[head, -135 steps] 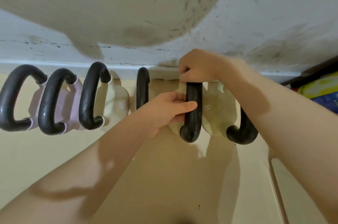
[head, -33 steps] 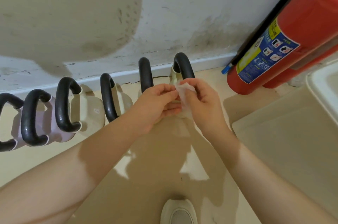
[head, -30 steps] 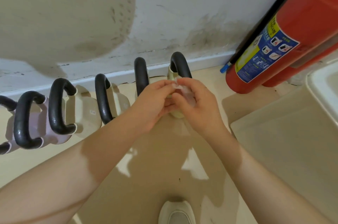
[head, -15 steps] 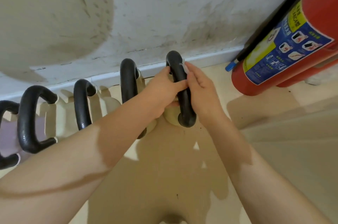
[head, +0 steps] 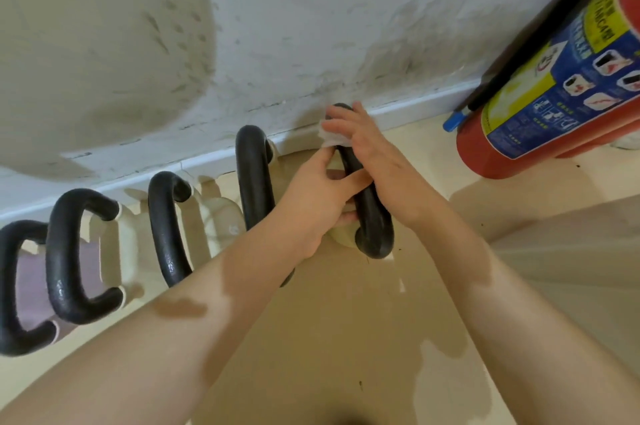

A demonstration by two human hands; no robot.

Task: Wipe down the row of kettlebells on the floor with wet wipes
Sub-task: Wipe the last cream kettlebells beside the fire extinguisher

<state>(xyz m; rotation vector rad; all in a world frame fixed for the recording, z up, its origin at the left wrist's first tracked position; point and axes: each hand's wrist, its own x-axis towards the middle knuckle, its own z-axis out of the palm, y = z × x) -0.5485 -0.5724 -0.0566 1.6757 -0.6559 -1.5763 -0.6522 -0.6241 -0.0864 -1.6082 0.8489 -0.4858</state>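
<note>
A row of kettlebells with black handles stands on the floor along the wall. The rightmost kettlebell has a pale green body. My left hand grips the middle of its handle from the left. My right hand presses a white wet wipe around the far end of the same handle. To the left stand another pale green kettlebell, then one more, then pale lilac ones. My left forearm hides part of the second kettlebell.
A red fire extinguisher leans against the wall close on the right. The stained white wall and its skirting board run right behind the row. Beige floor lies in front, with a paler mat at the right.
Both hands went from unfolding the wipe in front of the rightmost kettlebell to gripping its handle. The right hand with the wipe has slid up to the handle's far end.
</note>
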